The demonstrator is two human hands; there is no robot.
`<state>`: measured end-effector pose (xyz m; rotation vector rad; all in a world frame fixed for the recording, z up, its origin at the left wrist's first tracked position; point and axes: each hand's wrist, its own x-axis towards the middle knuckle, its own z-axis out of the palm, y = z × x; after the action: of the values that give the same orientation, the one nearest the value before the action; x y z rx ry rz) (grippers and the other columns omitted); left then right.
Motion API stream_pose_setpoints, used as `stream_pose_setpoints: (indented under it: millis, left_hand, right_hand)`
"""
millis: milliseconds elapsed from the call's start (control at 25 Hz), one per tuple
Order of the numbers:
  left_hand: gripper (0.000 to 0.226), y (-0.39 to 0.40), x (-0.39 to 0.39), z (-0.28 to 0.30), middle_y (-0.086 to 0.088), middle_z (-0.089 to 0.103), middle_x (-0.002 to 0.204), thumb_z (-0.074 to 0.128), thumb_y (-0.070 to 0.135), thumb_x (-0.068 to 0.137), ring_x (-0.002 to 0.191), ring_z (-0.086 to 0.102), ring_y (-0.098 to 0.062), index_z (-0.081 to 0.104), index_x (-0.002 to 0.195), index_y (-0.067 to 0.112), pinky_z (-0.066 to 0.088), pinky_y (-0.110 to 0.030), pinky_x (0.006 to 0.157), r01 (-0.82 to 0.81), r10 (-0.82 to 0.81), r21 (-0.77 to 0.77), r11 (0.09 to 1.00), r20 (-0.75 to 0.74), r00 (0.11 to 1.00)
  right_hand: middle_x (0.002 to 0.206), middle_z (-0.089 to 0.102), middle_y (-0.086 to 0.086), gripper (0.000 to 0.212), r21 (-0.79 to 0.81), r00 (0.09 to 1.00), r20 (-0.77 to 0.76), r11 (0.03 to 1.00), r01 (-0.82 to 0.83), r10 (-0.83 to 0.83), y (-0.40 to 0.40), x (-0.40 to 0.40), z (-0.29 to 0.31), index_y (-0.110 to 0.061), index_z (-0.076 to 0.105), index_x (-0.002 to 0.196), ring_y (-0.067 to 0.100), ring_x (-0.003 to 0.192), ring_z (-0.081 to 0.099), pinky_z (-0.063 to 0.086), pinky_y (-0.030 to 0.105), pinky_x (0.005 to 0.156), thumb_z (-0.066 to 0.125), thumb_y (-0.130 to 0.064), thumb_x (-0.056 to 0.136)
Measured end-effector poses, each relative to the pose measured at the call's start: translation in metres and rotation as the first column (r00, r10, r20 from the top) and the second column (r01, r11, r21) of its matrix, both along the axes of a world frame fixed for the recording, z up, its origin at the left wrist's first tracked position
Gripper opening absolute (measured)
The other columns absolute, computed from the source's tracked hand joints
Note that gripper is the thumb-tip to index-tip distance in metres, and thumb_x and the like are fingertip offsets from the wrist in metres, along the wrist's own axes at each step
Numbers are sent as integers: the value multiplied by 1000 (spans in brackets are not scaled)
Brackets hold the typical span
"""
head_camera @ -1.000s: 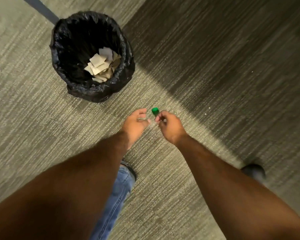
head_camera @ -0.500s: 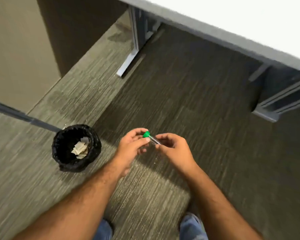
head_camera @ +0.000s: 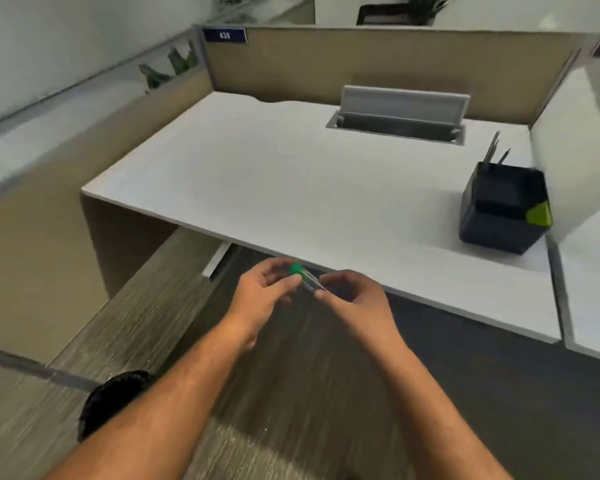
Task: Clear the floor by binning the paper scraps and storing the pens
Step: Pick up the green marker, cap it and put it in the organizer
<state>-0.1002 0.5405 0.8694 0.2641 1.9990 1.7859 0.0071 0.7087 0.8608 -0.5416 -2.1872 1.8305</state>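
A green-capped pen point(head_camera: 305, 277) is pinched between both hands above the carpet, just before the desk point(head_camera: 257, 174) edge: cap end by the left hand point(head_camera: 262, 296), clear barrel by the right hand point(head_camera: 352, 299). A black holder point(head_camera: 503, 211) stands on the desk, far right.

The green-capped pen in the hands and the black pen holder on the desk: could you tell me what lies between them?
Only bare white desk top lies between the pen and the pen holder, seen in the head view.
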Motion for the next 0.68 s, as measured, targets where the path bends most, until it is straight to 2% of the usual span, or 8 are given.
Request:
stream_pose_setpoints:
  millis: [120, 200, 320, 480, 560, 680]
  left_hand:
    - [29, 48, 2, 30, -6, 79, 114, 74, 5, 95, 104, 76, -23, 76, 115, 26, 63, -41, 85, 60, -60, 23, 998, -13, 998]
    - [30, 78, 0, 45, -3, 80, 112, 72, 5, 97, 104, 77, -21, 75, 119, 25, 64, -38, 85, 119, -118, 18, 993, -38, 992]
    - [35, 122, -9, 56, 6, 79, 111, 69, 7, 99, 104, 76, -15, 76, 123, 32, 64, -33, 85, 215, -215, 3, 977, -59, 975]
    - [40, 180, -33, 52, 16, 78, 112, 72, 11, 98, 102, 75, -6, 72, 127, 39, 63, -26, 80, 350, -351, -21, 936, -69, 934]
    - [38, 210, -51, 51, 11, 77, 117, 76, 14, 96, 104, 76, -10, 69, 128, 36, 64, -28, 81, 383, -384, -33, 923, -59, 921]
    - [29, 252, -76, 49, 6, 80, 114, 76, 13, 95, 107, 75, -17, 71, 120, 27, 64, -34, 85, 436, -437, -39, 899, -25, 899]
  right_hand:
    - [98, 80, -9, 20, 6, 998, 2, 998, 55, -55, 40, 3, 24, -27, 80, 106, 2, 92, 75, 57, 17, 78, 84, -25, 86]
    - [98, 80, -10, 18, 12, 994, -3, 994, 111, -111, 62, 4, 34, -27, 80, 105, 3, 92, 75, 56, 17, 77, 84, -27, 87]
    - [97, 80, -13, 17, 37, 985, -22, 984, 175, -174, 91, 0, 42, -29, 79, 104, 3, 92, 75, 59, 17, 81, 84, -33, 88]
    - [94, 80, -12, 18, 14, 952, -22, 952, 305, -305, 134, -16, 42, -27, 78, 101, 6, 90, 77, 66, 33, 83, 87, -31, 86]
    - [93, 80, -13, 17, -7, 927, -4, 927, 374, -374, 158, -27, 42, -26, 78, 100, 7, 89, 77, 67, 37, 83, 88, -26, 85]
    - [94, 79, -12, 20, -4, 887, 6, 887, 461, -461, 189, -43, 43, -25, 78, 102, 9, 91, 77, 68, 37, 81, 88, -25, 86]
